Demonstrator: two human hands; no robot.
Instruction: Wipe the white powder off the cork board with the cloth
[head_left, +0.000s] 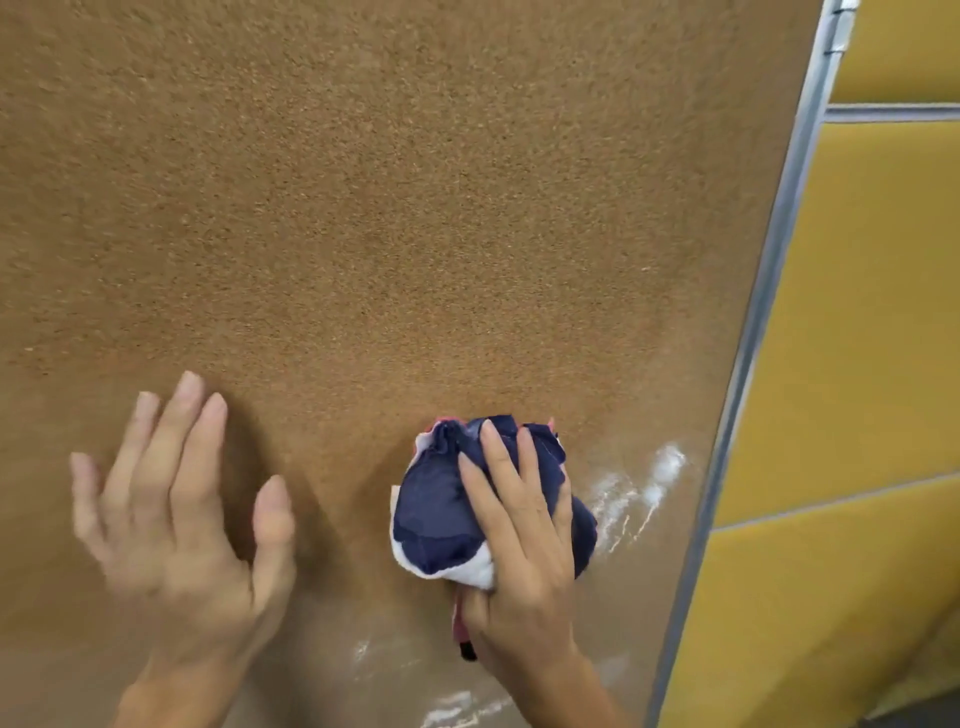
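Surroundings: grey metal frame (769, 291) running along the right edge of the cork board (415, 208); beyond it, yellow panels (857, 338) divided by pale seams and a grey rail.

Cork board: brown, fine granular texture, fills most of the view.

White powder (660, 473): thin chalky streaks and smears near the board's right edge, just right of the cloth; further streaks toward the bottom edge, below the cloth.

Cloth (436, 514): bunched into a rounded wad, navy with white and pink parts, pressed against the board in its lower right part.

Right hand (524, 545): fingers curved over the wad, holding it to the board; a pink end shows under the palm.

Left hand (176, 519): spread with fingers straight, over the board's lower left, holding nothing, slightly blurred.
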